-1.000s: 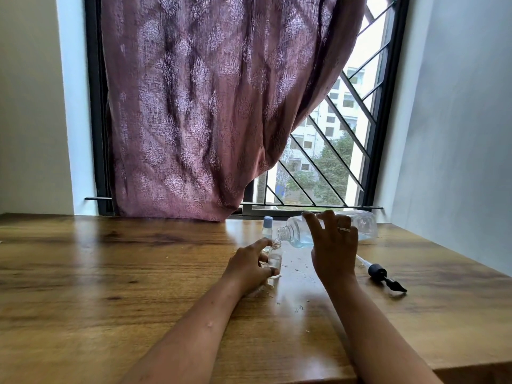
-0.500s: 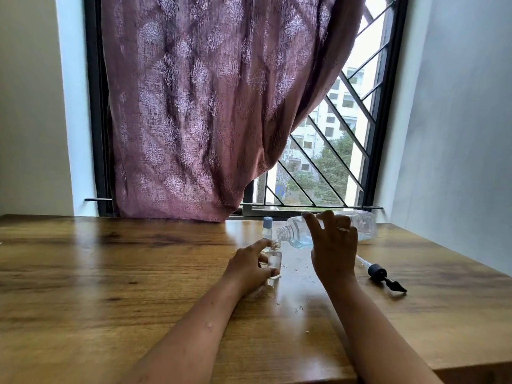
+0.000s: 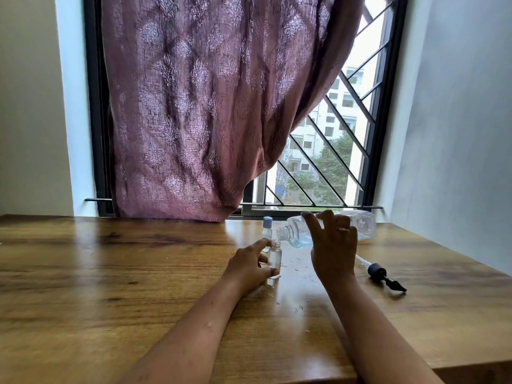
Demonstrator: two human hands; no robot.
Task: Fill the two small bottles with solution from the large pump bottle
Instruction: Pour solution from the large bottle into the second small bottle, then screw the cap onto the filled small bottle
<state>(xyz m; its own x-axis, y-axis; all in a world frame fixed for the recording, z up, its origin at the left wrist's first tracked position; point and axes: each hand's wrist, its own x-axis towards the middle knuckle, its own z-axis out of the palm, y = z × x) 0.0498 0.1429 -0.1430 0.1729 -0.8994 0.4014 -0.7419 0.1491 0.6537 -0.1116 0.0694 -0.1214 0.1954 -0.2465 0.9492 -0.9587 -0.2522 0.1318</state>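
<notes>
- Nearest the camera: two bare forearms reach forward over the glossy brown wooden table (image 3: pixel 116 286); small droplets or specks lie on the surface near the hands.
- Left hand (image 3: pixel 248 266): thumb and fingers closed around the small clear uncapped bottle (image 3: pixel 274 259), which stands upright on the table.
- Right hand (image 3: pixel 333 249): wrapped around the large clear plastic bottle holding pale blue solution (image 3: pixel 297 235), held nearly horizontal above the table with its threaded neck at the small bottle's mouth.
- Right of that hand: the removed black pump head with its clear dip tube (image 3: pixel 381 274) lies flat on the table, well apart from both bottles.
- Just behind: a second small clear bottle with a blue cap (image 3: pixel 267 227) stands upright, capped.
- Farthest: a mauve patterned curtain (image 3: pixel 221 106) hangs over the barred window.
- Step in hand, judged: pouring into the uncapped bottle. Its fill level cannot be read.
- Next move calls for a slow tilt, neck kept over the narrow mouth, then levelling before overflow.
</notes>
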